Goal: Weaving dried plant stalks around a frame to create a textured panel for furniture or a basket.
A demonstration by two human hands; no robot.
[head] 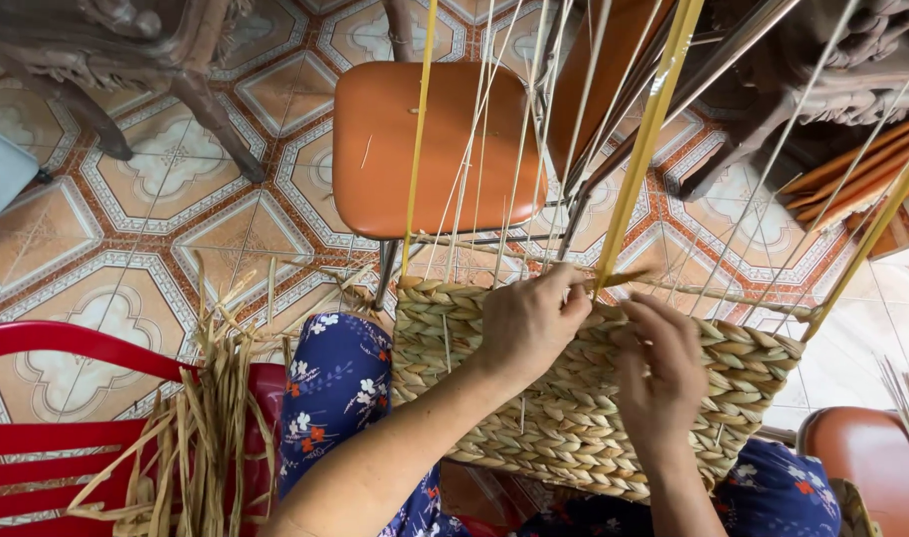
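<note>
A half-woven basket of pale braided straw rests on my lap, with several thin upright stakes rising from its rim. My left hand lies over the top edge and pinches the foot of a flat yellow strip that runs up and away. My right hand rests on the braided wall just to the right, fingers curled against the weave near that same strip. A second yellow strip stands at the basket's left corner.
An orange stool stands just beyond the basket on a patterned tile floor. A red plastic chair with loose dried straw is at my left. Dark carved wooden furniture fills the far corners. Another orange seat is at the lower right.
</note>
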